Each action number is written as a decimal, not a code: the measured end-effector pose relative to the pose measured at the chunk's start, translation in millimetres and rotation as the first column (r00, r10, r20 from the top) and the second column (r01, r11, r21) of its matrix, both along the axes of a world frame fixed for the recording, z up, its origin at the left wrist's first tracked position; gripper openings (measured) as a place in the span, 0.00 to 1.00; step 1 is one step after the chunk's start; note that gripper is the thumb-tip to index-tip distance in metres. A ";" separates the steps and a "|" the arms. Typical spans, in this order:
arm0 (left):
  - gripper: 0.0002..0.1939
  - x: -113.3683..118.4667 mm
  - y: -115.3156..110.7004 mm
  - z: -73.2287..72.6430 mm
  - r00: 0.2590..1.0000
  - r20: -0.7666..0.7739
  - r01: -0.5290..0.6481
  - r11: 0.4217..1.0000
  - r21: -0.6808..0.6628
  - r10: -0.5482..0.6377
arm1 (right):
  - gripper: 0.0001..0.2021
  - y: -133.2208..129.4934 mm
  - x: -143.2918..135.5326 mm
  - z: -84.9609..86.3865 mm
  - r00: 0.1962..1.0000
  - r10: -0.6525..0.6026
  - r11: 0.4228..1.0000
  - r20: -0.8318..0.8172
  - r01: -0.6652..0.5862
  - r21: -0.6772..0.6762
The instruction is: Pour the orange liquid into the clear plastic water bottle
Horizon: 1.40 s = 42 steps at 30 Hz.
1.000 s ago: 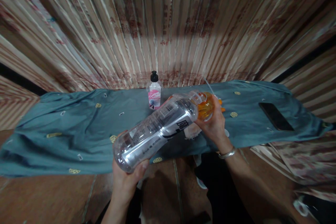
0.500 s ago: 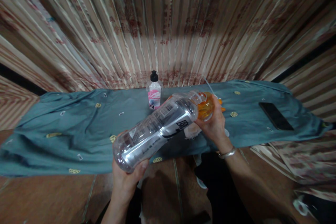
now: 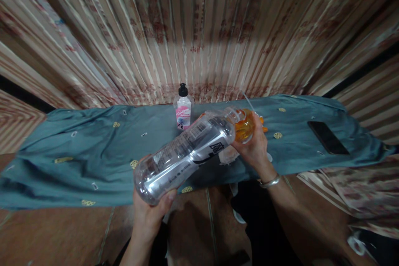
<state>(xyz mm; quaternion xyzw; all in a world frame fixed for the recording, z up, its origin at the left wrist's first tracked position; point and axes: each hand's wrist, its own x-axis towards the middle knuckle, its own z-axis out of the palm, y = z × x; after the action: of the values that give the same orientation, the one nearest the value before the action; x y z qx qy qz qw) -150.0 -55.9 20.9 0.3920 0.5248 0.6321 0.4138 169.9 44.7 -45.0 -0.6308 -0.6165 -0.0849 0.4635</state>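
My left hand (image 3: 152, 212) grips the base of a large clear plastic bottle (image 3: 183, 153) with a silver label and dark print. The bottle is tilted, its neck lower-lying over to the right, at the mouth of a smaller clear bottle with orange liquid (image 3: 245, 126). Fingers of my right hand (image 3: 254, 145) wrap round that smaller bottle. Whether the two mouths touch, I cannot tell. A thin clear tube (image 3: 247, 100) rises beside the small bottle. Partly hidden behind my right hand is an orange item (image 3: 264, 129). A whitish crumpled thing (image 3: 228, 156) lies below the bottle necks.
A pump-top bottle (image 3: 183, 112) with black cap and pink label stands on the green-blue cloth (image 3: 102, 153) covering the table. A black phone (image 3: 328, 137) lies at the right. Pleated patterned curtains (image 3: 199, 29) hang close behind the table.
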 end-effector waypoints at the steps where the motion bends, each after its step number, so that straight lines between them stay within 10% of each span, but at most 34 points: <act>1: 0.50 0.6 0.1 0.4 1.000 0.004 -0.007 1.000 0.001 0.007 | 0.59 0.0 0.1 0.1 1.000 0.001 1.000 -0.003 -0.001 -0.001; 42: 0.48 -13.3 4.2 -12.5 0.998 -0.055 0.040 0.998 0.042 -0.038 | 0.60 -1.1 -0.1 2.5 1.000 0.027 0.999 -0.016 -0.027 -0.020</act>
<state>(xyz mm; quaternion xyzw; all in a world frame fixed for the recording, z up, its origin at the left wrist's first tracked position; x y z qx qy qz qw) -163.3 -51.6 8.3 0.4281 0.5143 0.6244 0.4030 169.8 43.6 -42.5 -0.6278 -0.6220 -0.0675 0.4631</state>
